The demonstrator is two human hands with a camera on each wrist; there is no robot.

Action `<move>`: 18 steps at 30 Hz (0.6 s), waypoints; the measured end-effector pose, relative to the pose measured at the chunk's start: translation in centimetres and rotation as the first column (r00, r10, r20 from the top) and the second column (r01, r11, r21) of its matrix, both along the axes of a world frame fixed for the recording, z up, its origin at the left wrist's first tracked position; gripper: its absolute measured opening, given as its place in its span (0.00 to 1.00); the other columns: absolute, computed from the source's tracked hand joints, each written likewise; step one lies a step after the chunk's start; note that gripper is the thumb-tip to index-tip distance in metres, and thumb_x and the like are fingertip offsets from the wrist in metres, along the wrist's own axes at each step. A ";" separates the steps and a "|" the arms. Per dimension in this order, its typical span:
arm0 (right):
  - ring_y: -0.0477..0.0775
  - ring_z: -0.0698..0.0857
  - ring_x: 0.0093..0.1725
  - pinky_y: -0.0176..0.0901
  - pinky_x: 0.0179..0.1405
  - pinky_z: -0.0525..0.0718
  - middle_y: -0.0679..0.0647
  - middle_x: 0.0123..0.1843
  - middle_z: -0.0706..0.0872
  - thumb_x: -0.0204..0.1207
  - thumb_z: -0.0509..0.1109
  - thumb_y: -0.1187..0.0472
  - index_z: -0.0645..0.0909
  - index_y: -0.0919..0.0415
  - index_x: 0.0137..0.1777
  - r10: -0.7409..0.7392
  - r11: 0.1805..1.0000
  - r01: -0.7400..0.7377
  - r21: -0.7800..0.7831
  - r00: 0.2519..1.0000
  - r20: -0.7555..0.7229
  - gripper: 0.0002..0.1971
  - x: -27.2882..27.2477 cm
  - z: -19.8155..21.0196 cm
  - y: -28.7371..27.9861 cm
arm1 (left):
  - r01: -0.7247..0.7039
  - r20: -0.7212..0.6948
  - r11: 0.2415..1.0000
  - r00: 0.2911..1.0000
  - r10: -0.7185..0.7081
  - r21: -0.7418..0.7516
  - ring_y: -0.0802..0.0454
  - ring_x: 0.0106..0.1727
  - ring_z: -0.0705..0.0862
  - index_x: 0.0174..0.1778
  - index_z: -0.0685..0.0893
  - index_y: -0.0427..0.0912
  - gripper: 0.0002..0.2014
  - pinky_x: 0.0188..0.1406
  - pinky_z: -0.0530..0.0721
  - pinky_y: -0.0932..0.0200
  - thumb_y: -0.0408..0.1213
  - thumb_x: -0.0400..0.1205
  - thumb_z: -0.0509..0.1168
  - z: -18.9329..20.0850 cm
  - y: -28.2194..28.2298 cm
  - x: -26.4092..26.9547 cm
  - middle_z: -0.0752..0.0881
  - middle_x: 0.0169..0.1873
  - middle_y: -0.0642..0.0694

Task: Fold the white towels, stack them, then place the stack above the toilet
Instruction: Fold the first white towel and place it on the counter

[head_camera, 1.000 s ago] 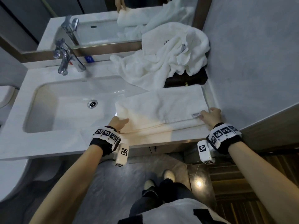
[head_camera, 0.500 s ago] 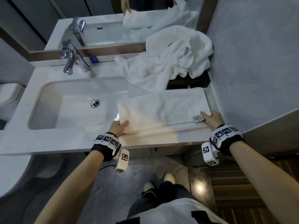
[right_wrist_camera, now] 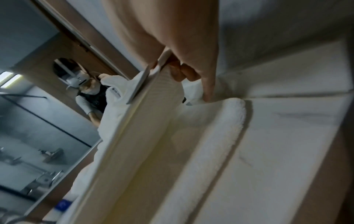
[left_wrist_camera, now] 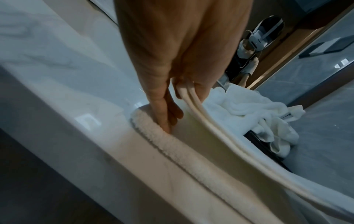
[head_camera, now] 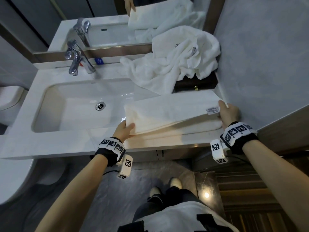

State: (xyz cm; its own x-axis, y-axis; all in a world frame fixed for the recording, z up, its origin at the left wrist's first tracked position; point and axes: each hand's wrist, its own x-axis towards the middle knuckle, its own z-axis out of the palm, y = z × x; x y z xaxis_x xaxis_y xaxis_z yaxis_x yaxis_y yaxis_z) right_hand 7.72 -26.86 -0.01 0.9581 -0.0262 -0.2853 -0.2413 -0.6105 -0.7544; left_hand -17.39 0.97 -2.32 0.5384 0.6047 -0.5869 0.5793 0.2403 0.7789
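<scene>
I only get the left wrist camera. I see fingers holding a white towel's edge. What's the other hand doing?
Observer: The right hand pinches the far end of the same towel, by the wall, next to its little label.
Child: Is there a tap? I can't see one.
Observer: Yes, a shiny tap stands behind the sink, left of the towel.
Child: And the toilet?
Observer: A white toilet shows at the far left, beside the counter.

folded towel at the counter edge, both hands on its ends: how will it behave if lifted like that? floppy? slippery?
Likely floppy: the folded towel's lifted layers already curve between the left hand and right hand. Probably not slippery; the terry pile looks rough in the wrist views. The layers may splay apart, since a gap shows between the raised and lower ones.
</scene>
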 end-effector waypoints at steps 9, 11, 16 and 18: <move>0.70 0.80 0.65 0.51 0.59 0.77 0.72 0.65 0.83 0.81 0.65 0.53 0.80 0.76 0.64 0.193 0.973 -0.202 -0.112 0.977 -0.085 0.24 -2.7 -2.9 -1.6 | 0.136 -0.249 0.952 0.966 -0.067 0.273 0.44 0.50 0.78 0.52 0.67 0.38 0.13 0.54 0.81 0.47 0.33 0.79 0.66 -0.8 0.5 0.0 0.76 0.49 0.40; 0.71 0.79 0.66 0.52 0.61 0.76 0.72 0.66 0.82 0.82 0.64 0.53 0.79 0.76 0.64 0.214 0.964 -0.223 -0.147 0.974 -0.074 0.24 -2.8 -3.0 -1.8 | 0.149 -0.273 0.943 0.960 -0.066 0.296 0.45 0.50 0.77 0.54 0.67 0.39 0.14 0.48 0.75 0.54 0.30 0.79 0.66 -0.8 0.7 0.1 0.75 0.49 0.41; 0.69 0.83 0.57 0.44 0.47 0.72 0.71 0.59 0.85 0.82 0.64 0.56 0.80 0.75 0.56 0.275 0.942 -0.270 -0.202 0.962 -0.004 0.18 -2.7 -2.6 -1.5 | 0.125 -0.260 0.958 0.964 -0.056 0.256 0.44 0.53 0.79 0.70 0.66 0.38 0.27 0.55 0.79 0.53 0.28 0.76 0.68 -0.5 0.9 0.4 0.78 0.52 0.41; 0.68 0.82 0.57 0.44 0.47 0.73 0.71 0.59 0.84 0.83 0.63 0.56 0.80 0.74 0.55 0.301 0.934 -0.297 -0.196 0.954 -0.010 0.18 -2.3 -2.5 -1.3 | 0.056 -0.205 0.962 0.979 0.000 0.266 0.43 0.50 0.79 0.71 0.64 0.41 0.25 0.52 0.78 0.53 0.37 0.80 0.67 -0.3 0.8 0.7 0.78 0.51 0.41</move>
State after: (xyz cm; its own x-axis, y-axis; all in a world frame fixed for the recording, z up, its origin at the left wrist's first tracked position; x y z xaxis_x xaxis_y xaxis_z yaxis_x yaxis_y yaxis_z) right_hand 5.38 -28.17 -2.52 0.9357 0.2095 -0.2840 -0.0112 -0.7866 -0.6173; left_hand -16.68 1.78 -2.59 0.4449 0.7414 -0.5024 0.7340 0.0196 0.6789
